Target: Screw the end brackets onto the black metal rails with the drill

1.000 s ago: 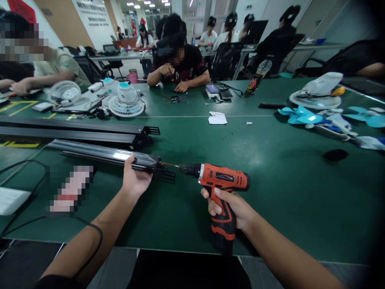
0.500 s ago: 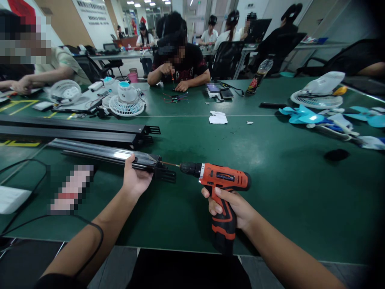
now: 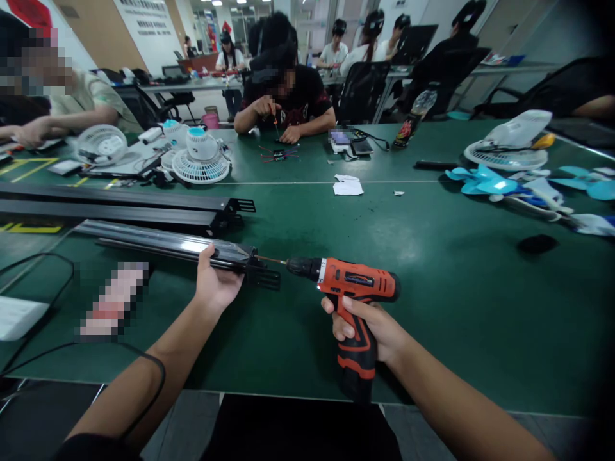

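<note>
One drill [image 3: 358,282] clamped in right hand [image 3: 384,330], one rail [image 3: 154,239] gripped in left hand [image 3: 218,291], two black rails [image 3: 120,212] beyond

orange drill [image 3: 359,279] facing dark bar [image 3: 156,239]; bar glossy

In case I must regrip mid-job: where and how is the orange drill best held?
Likely the drill's handle, from the right, as the right hand has it: it juts from the body toward the near side, while the thin bit points left, away from that approach.
</note>
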